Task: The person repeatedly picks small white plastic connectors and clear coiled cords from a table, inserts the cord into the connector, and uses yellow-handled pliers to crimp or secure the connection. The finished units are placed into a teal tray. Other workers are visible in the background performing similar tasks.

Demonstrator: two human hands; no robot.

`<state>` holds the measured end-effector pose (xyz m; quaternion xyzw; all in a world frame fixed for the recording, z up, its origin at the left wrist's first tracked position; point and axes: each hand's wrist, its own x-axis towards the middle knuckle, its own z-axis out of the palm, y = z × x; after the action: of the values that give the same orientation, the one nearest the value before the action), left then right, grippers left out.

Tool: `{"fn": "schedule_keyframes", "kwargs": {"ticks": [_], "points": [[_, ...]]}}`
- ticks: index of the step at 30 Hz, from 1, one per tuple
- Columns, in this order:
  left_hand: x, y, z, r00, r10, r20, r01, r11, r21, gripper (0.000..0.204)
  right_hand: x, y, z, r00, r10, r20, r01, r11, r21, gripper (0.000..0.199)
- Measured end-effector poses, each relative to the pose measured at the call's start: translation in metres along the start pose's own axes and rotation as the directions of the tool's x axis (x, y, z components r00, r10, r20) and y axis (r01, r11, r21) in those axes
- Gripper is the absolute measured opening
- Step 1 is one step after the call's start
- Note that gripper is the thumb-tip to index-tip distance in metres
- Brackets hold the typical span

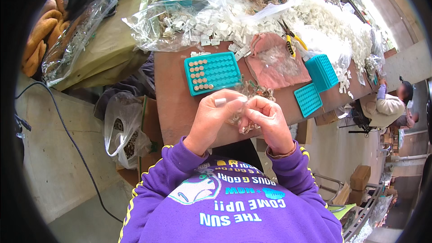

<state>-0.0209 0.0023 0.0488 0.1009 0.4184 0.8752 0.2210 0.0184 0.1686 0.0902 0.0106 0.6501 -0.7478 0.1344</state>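
Note:
Both hands meet above the table's near edge, fingertips almost touching. My left hand is closed, with a small white cylinder lying against its fingers and a small pale piece at the thumb tip. My right hand pinches beside that piece; what lies in its fingertips is too small to make out. Beneath and behind the hands is a tangle of brownish, stringy bits. Just beyond them, a teal tray with rows of pockets holds several round beige discs on its left side.
Right of the tray are a pink cloth, yellow-handled pliers, a stack of teal trays and a single tray. White small parts pile up across the back. A plastic bag hangs at left; people sit far right.

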Motion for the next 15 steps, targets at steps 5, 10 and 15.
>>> {"fn": "schedule_keyframes", "kwargs": {"ticks": [5,10,15], "points": [[0.0,-0.002,-0.002,0.999,-0.019,-0.029,0.02,1.0,0.019,0.018,-0.006,-0.003,-0.004,0.992,0.102,0.068,-0.108,0.99,0.095,0.015],[0.0,-0.001,-0.002,0.998,-0.004,-0.062,0.003,1.0,-0.019,0.017,-0.007,-0.002,0.001,0.987,-0.139,-0.083,0.118,0.968,-0.221,0.012],[-0.003,-0.003,0.002,0.994,0.015,-0.113,-0.008,0.998,0.058,0.012,-0.007,0.0,0.015,0.71,-0.705,0.004,0.382,0.381,-0.842,0.023]]}}
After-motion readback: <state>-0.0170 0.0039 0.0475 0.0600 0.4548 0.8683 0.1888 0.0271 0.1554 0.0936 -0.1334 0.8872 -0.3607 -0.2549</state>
